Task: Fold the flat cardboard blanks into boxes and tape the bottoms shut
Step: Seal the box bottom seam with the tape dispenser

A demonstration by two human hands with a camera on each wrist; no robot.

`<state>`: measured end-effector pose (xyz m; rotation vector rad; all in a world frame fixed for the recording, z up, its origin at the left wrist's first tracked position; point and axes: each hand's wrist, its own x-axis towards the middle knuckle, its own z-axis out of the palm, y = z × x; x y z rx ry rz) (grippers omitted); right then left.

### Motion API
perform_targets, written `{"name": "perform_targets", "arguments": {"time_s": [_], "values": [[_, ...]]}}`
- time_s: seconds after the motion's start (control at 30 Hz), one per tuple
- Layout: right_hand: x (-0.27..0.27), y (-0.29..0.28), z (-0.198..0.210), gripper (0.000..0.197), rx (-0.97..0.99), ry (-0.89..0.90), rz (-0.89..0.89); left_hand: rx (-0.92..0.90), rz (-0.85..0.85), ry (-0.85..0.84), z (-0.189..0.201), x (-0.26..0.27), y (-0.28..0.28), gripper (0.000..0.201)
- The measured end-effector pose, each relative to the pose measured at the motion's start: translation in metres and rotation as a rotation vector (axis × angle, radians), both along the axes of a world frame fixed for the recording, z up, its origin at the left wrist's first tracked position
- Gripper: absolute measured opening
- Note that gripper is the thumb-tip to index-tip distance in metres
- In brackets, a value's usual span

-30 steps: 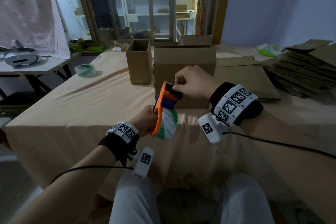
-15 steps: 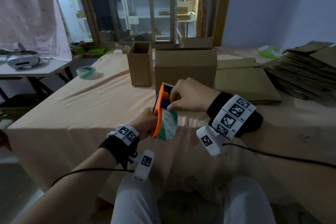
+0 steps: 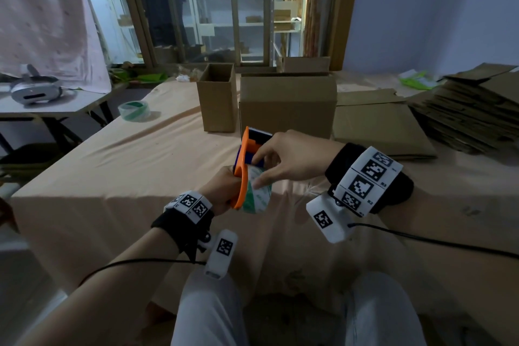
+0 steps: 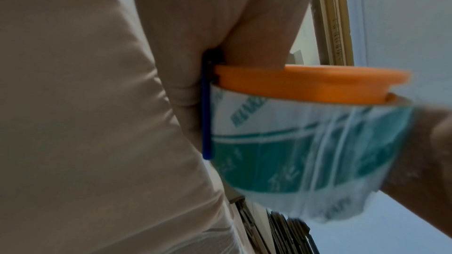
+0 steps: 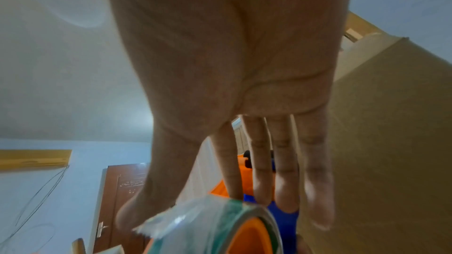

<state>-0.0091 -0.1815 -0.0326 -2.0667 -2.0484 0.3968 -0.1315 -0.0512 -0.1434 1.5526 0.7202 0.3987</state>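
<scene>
As our left hand (image 3: pixel 222 191) grips the dispenser (image 3: pixel 243 154),
our right hand (image 3: pixel 292 157), off the cutter (image 3: pixel 259 131), now pinches the tape end (image 5: pixel 171 217) for sealing.

The tape dispenser (image 3: pixel 241 180) is smooth orange plastic with a dull sheen and a dark blue plastic part. Its tape roll (image 3: pixel 259 196) is glossy, see-through film printed in green and white, crinkled at the loose end. A soft, creased peach cloth covers the bench (image 3: pixel 140 166). The tall box (image 3: pixel 217 104), wide box (image 3: pixel 288 105) and stacked blanks (image 3: pixel 463 112) are matt brown cardboard. The right wristband (image 3: pixel 338 161) is black fabric.
</scene>
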Motion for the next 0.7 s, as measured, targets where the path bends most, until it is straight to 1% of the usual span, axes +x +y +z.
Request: {"name": "perform_targets", "arguments": {"time_s": [0.07, 0.13, 0.33, 0.43, 0.5, 0.57, 0.6, 0.7], "values": [[-0.004, -0.001, -0.003, 0.059, 0.011, -0.041, 0.032, -0.024, 0.01, -0.027, 0.001, 0.0, 0.0, 0.026], [-0.007, 0.001, -0.009, 0.061, 0.051, -0.04, 0.044, -0.052, 0.007, -0.047, 0.003, 0.001, 0.0, 0.026], [-0.003, 0.004, -0.013, 0.059, 0.082, 0.013, 0.035, -0.113, 0.005, -0.082, 0.001, -0.002, 0.001, 0.029], [-0.003, 0.006, -0.016, 0.047, 0.185, 0.037, 0.024, -0.157, 0.0, -0.157, 0.0, -0.001, 0.002, 0.032], [-0.003, 0.007, -0.016, 0.031, 0.262, 0.034, 0.016, -0.16, 0.022, -0.18, 0.001, 0.0, 0.004, 0.016], [-0.004, 0.008, -0.014, 0.015, 0.32, 0.028, 0.019, -0.18, 0.039, -0.187, 0.002, 0.0, 0.004, 0.016], [-0.004, 0.008, -0.013, 0.013, 0.336, 0.026, 0.021, -0.192, 0.027, -0.185, 0.003, -0.001, 0.002, 0.013], [-0.004, 0.009, -0.011, 0.015, 0.356, 0.025, 0.007, -0.182, -0.008, -0.146, 0.001, -0.001, 0.001, 0.015]]}}
